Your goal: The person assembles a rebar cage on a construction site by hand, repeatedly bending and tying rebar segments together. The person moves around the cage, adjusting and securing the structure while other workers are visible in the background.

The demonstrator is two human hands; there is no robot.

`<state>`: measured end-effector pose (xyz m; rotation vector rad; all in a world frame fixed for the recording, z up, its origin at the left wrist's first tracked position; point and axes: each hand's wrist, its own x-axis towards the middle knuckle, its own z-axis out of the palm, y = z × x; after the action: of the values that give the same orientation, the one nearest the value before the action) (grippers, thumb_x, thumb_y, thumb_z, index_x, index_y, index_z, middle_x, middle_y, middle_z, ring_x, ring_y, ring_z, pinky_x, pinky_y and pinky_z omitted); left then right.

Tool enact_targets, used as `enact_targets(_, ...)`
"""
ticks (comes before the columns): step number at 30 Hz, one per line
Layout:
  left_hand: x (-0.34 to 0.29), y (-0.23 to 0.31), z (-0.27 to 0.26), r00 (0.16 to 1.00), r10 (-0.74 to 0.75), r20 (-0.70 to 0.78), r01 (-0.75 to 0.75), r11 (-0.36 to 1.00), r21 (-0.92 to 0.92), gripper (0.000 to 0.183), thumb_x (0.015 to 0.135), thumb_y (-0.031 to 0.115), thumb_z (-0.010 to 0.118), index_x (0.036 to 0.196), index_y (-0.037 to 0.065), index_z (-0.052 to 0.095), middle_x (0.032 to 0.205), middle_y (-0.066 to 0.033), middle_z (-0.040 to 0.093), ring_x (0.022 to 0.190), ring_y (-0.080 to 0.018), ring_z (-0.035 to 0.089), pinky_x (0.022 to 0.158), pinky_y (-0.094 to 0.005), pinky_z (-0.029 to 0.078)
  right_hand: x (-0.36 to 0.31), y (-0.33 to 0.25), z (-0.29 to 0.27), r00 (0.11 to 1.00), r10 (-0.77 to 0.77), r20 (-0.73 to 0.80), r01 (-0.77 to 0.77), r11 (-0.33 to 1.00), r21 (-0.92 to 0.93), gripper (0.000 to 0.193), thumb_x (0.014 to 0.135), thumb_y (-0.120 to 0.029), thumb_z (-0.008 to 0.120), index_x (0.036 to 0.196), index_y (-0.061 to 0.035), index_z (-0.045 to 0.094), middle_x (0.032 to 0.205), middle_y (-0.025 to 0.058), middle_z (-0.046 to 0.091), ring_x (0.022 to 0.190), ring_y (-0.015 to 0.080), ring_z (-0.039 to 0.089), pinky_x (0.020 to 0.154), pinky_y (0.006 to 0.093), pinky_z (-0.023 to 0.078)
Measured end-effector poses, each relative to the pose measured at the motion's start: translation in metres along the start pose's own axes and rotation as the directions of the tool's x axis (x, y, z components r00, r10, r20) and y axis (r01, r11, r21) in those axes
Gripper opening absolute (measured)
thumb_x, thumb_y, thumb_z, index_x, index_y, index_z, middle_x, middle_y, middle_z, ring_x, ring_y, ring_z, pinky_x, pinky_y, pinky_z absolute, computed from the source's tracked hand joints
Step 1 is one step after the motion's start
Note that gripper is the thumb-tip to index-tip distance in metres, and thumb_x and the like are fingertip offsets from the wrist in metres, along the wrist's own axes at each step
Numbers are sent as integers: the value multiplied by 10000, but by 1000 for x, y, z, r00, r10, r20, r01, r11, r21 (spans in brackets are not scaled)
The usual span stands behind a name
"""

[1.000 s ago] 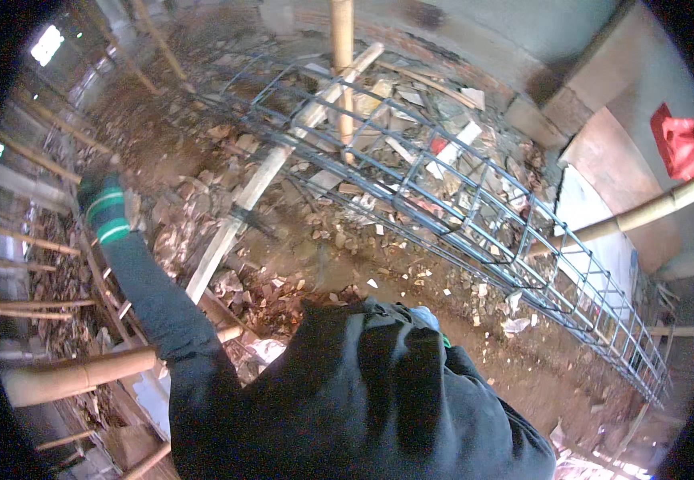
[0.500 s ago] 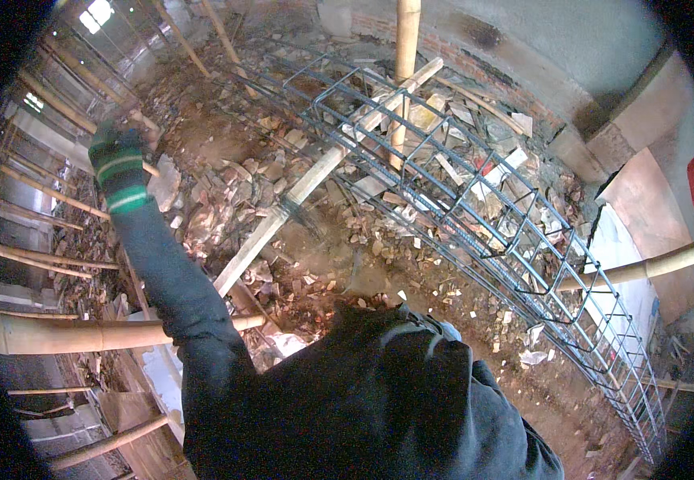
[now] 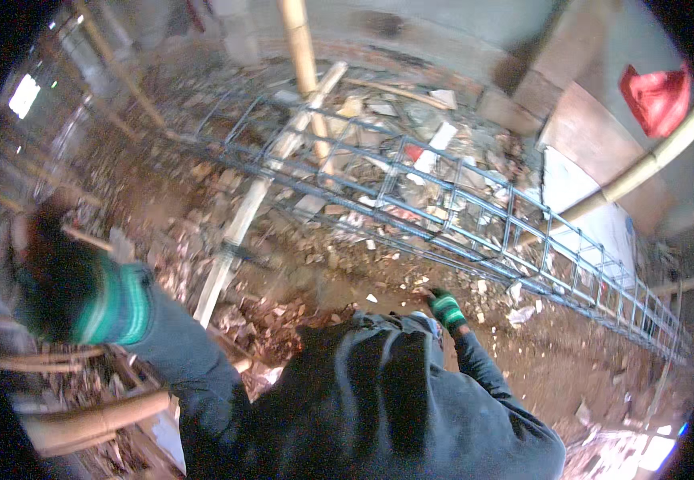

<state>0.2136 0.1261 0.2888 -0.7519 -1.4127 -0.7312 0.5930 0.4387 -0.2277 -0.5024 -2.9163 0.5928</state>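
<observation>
My left hand [image 3: 63,280], in a dark glove with a green striped cuff, is raised at the left. Motion smears its fingers, and nothing held can be made out. Low beside my body hangs my right hand [image 3: 444,308] in a matching glove, small in view, its fingers too unclear to read. A long cage of tied steel rebar [image 3: 515,276] slants from upper left to lower right beyond both hands. Its upper left part meets a pale wooden batten [image 3: 243,212], which runs down toward my left arm. Neither hand visibly touches the cage.
An upright bamboo pole [image 3: 300,48] stands behind the cage. Another bamboo pole [image 3: 643,172] juts in from the right, below a red item [image 3: 657,100]. Broken rubble covers much of the dirt floor [image 3: 539,352]. Thick bamboo [image 3: 99,420] lies at lower left.
My view has turned, so the cage and batten sit further left and the cage lies flatter. My left hand has come lower and nearer. My right hand has come into view.
</observation>
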Motion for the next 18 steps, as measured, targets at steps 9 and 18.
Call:
enact_targets(9,-157,291,71,830,346,437,376,232,-897,185,724,151,690,908,151,679,824,-52,668,861,-241,630,842,-396,454,80,-181,-250,874,179,-452,480,-473,739,1267,578,-851,592,1480,-50,205,1407,172,406,1246,317,457,1048,458,373)
enact_targets(18,-244,395,5,619,781,82,564,-370,-738,257,762,104,662,1018,117,657,735,-97,602,741,-310,587,742,-421,442,-100,-150,-279,199,968,-152,609,0,793,392,936,-225,592,1285,-76,497,899,-21,560,829,95,585,710,267,522)
